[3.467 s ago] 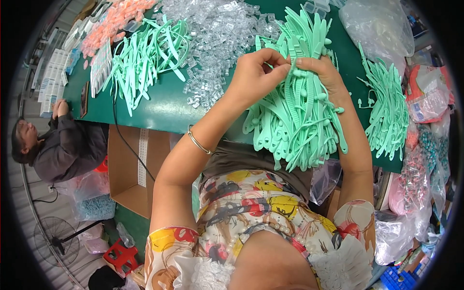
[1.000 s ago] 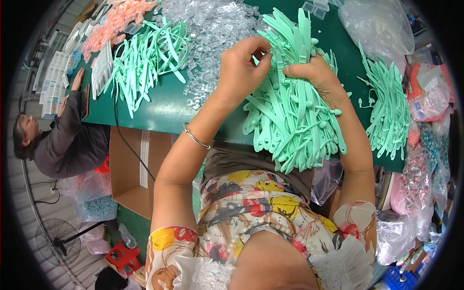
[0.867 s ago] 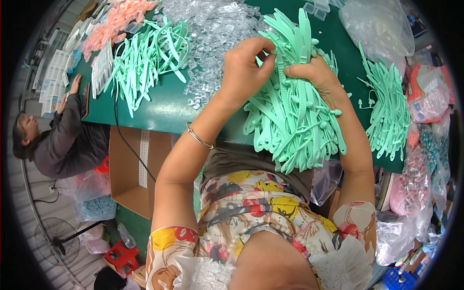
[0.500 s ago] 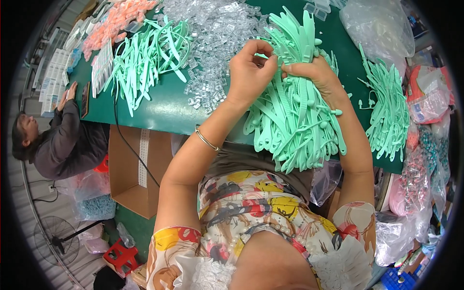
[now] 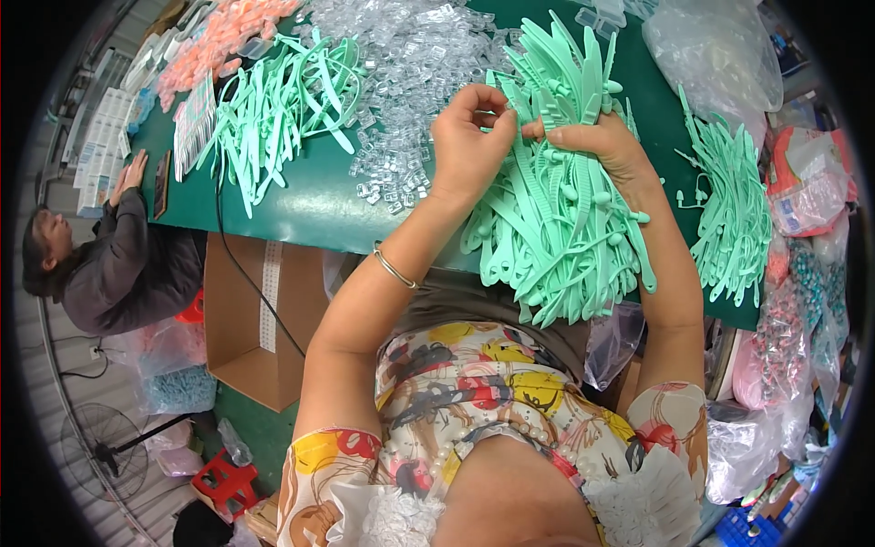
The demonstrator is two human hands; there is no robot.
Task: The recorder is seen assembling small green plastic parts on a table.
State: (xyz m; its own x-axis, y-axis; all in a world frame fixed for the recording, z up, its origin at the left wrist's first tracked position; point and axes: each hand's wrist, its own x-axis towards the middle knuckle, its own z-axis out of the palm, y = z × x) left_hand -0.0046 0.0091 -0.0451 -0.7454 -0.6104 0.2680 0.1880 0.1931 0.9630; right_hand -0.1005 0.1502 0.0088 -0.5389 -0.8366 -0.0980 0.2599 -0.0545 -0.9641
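Note:
My right hand (image 5: 609, 146) grips a thick bunch of mint-green ridged plastic straps (image 5: 561, 228), its thumb laid across them. Their upper ends fan out beyond the hand, and the rest hang toward the table's near edge. Some straps carry small rounded knobs. At the left side of the bunch, my left hand (image 5: 469, 141) is closed in a pinch, fingertips close to my right thumb. Whatever lies between those fingertips is too small to make out. Beyond my left hand spreads a heap of small clear plastic pieces (image 5: 401, 82).
More green straps lie in a left pile (image 5: 283, 100) and a right pile (image 5: 729, 201) on the green table (image 5: 319, 214). Peach pieces (image 5: 219, 46) sit at far left, a clear plastic bag (image 5: 711, 59) at far right. A cardboard box (image 5: 246, 319) stands below; another person (image 5: 109, 264) sits left.
My left hand has dipped slightly and stays pinched. The upper ends of the held straps have shifted a little to the right; my right hand keeps its grip.

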